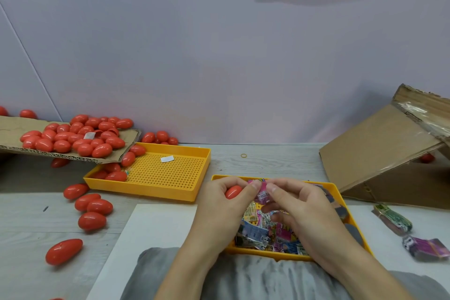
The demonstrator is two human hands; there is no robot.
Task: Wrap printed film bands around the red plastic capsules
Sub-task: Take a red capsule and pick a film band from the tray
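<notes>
1. From my remote seat, I saw the left hand (225,198) curled around a red capsule (233,191), holding it just above the far edge of the near yellow tray (341,198).
2. The right hand (299,204) pinched a pink printed film band (261,191) between thumb and forefinger, right beside the capsule; the left thumb touched the band too.
3. The band sat at the capsule's right end; I couldn't tell how far it had gone on.
4. Under both hands, the near tray held a heap of loose printed bands (267,229) in pink, blue and yellow.
5. A second yellow tray (170,173), perforated, lay to the left with a few capsules in its far-left corner.
6. A cardboard sheet (14,136) at far left carried a pile of red capsules (73,135); more lay scattered on the table (267,161).
7. Two bundles of bands (411,234) rested at right, near a tilted cardboard box (379,143).
</notes>
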